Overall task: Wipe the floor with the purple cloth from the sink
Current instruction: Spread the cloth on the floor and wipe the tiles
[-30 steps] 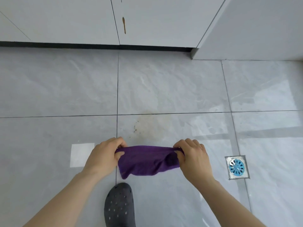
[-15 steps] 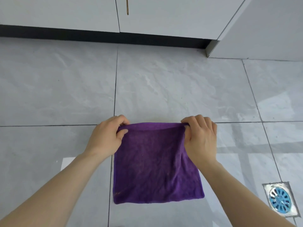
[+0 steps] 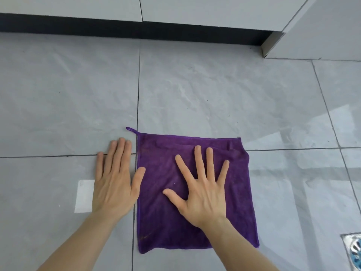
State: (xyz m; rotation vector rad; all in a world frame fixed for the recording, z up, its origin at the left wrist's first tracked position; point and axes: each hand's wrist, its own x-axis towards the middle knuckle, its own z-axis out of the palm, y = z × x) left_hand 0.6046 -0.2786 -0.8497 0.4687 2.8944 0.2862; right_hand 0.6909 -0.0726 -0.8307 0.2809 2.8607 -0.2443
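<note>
Head view shows both hands flat and open, gripping nothing. The right hand (image 3: 203, 190) lies palm down on the cloth (image 3: 234, 212), fingers (image 3: 197, 159) spread wide, its palm over the middle of the fabric and its fingertips reaching toward the far hem. The left hand (image 3: 115, 184) rests palm down on the bare floor (image 3: 214, 90) just beside the cloth's left edge, fingers held together, with only the thumb (image 3: 139, 178) crossing onto the purple. The cloth lies opened out to a full square, flat on the grey tiles, straddling a grout cross; a small loop (image 3: 131, 130) sticks out from its far left corner. By my reading, the laying-out is done and the wiping stroke itself is about to start: the right hand is set to drive, the left to brace the body. The next move likely calls for steady downward pressure through the right palm while sliding the cloth across the tiles, keeping it flat so it does not bunch under the fingers. Beyond the cloth, a drain (image 3: 354, 251) sits at the lower right edge, well apart from the hands, and a white patch (image 3: 84, 196), perhaps reflected light, lies beside the left wrist. Cabinet fronts (image 3: 195, 8) over a dark plinth (image 3: 136, 30) close off the far side.
</note>
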